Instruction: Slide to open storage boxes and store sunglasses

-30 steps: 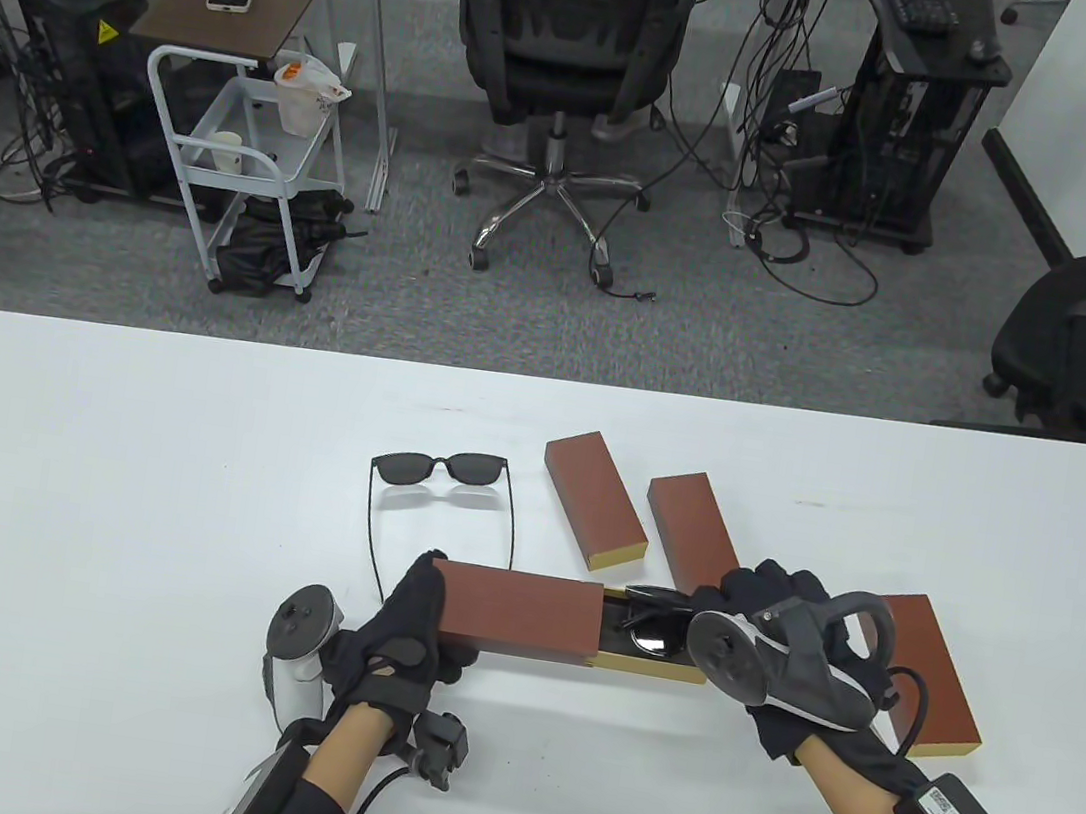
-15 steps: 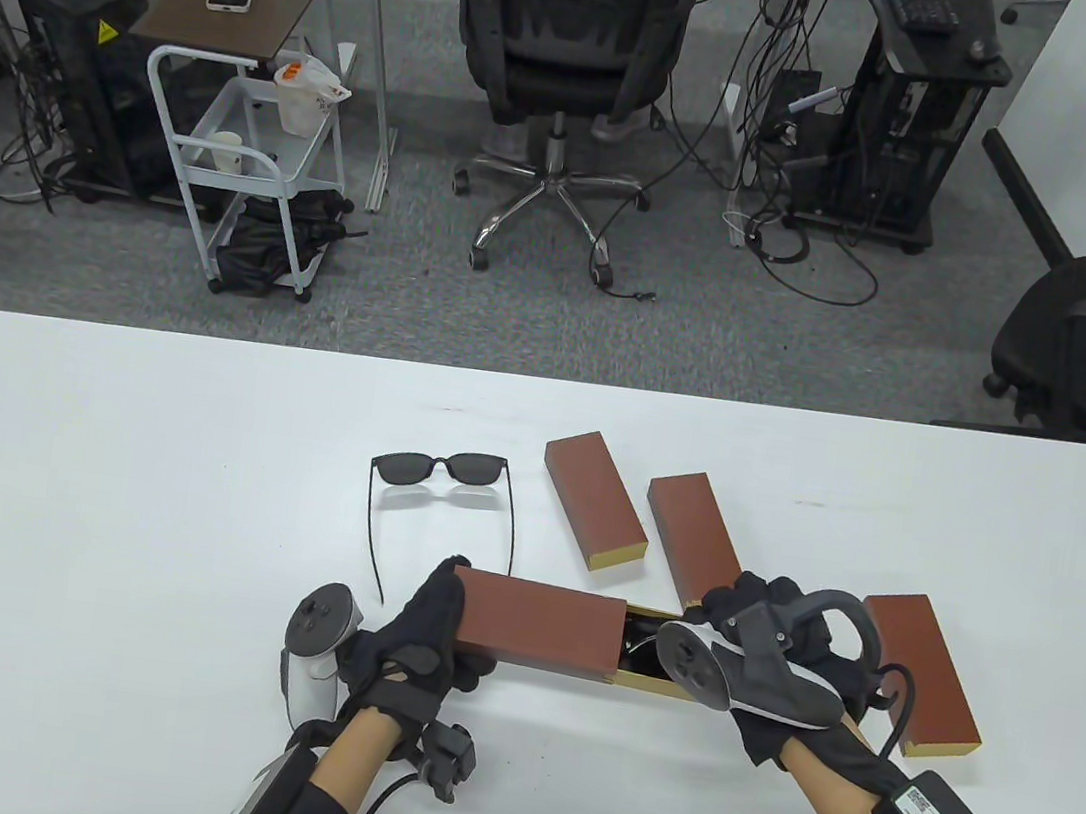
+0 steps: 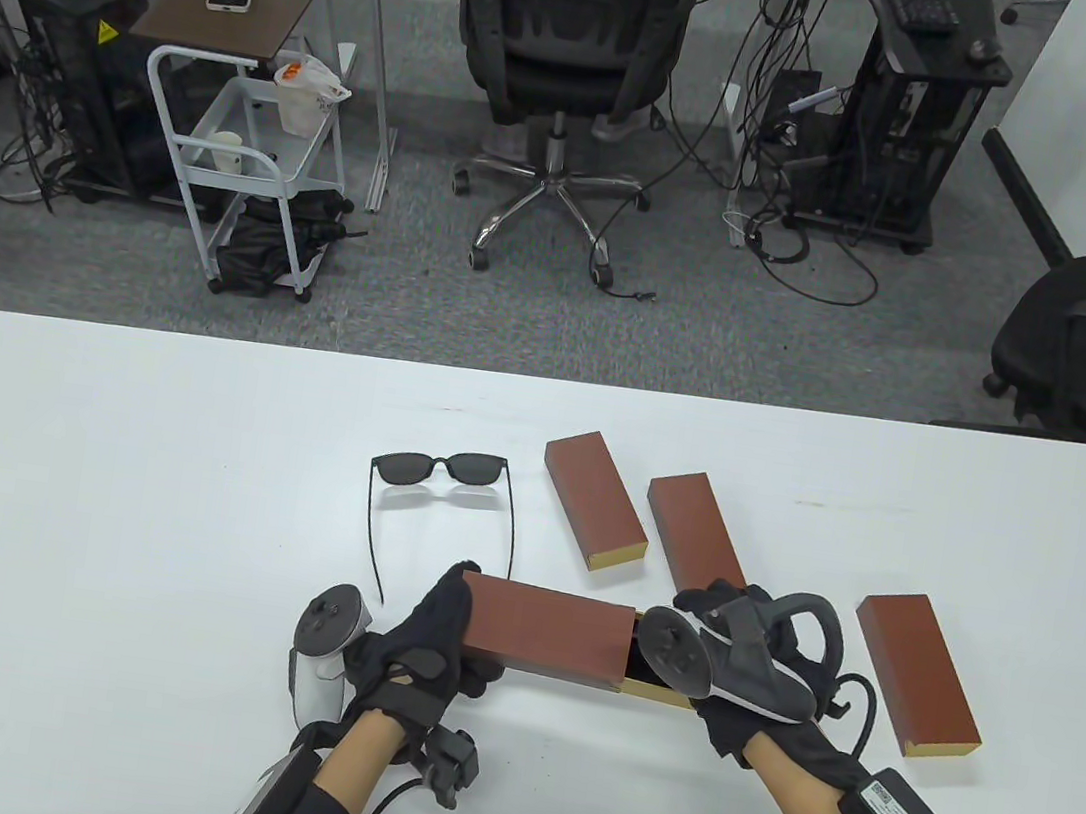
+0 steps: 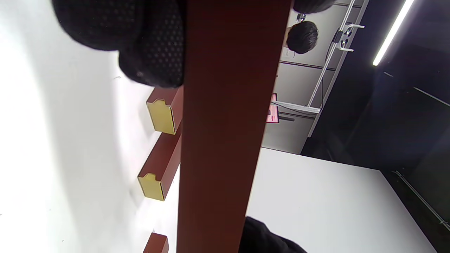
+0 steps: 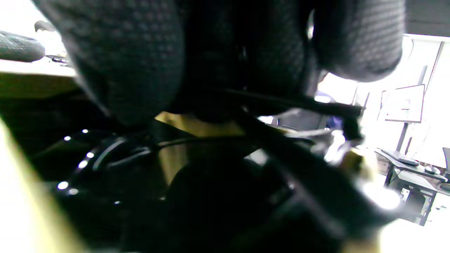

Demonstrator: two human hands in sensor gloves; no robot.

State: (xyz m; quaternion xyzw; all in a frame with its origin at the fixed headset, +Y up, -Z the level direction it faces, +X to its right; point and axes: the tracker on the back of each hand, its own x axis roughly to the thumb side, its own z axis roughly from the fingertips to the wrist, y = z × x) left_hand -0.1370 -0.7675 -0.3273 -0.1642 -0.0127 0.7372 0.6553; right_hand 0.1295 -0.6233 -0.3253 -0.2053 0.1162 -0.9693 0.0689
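From the table view, we grip the red-brown sleeve (image 3: 544,629) of a storage box with our left hand (image 3: 423,648), fingers curled round its left end. The gold inner tray (image 3: 657,691) sticks out a little at the sleeve's right end, with something dark inside it, which we judge to be stored sunglasses. Our right hand (image 3: 750,658) is at that tray end, but its tracker covers the fingers, so here we cannot tell how they lie. A second pair of sunglasses (image 3: 443,489) lies unfolded on the white table (image 3: 84,514), just beyond the held box. Three closed boxes (image 3: 595,500) lie to the right, well clear of it.

The left wrist view shows what the table view cannot: our gloved fingers (image 4: 151,52) wrapped onto the sleeve's (image 4: 228,123) side, and the notched gold ends (image 4: 161,116) of two closed boxes.

In the right wrist view, blurred and dark, glossy lenses (image 5: 105,165) and a thin temple arm lie against the yellow tray wall (image 5: 197,128), right under our fingers (image 5: 123,59). Whether these pinch the frame or press the tray we cannot tell.

We judge the box light, stiff cardboard with a smooth, slippery sleeve, best held by its long sides. The glasses look light and fragile; we would take them by the frame, not the lenses.
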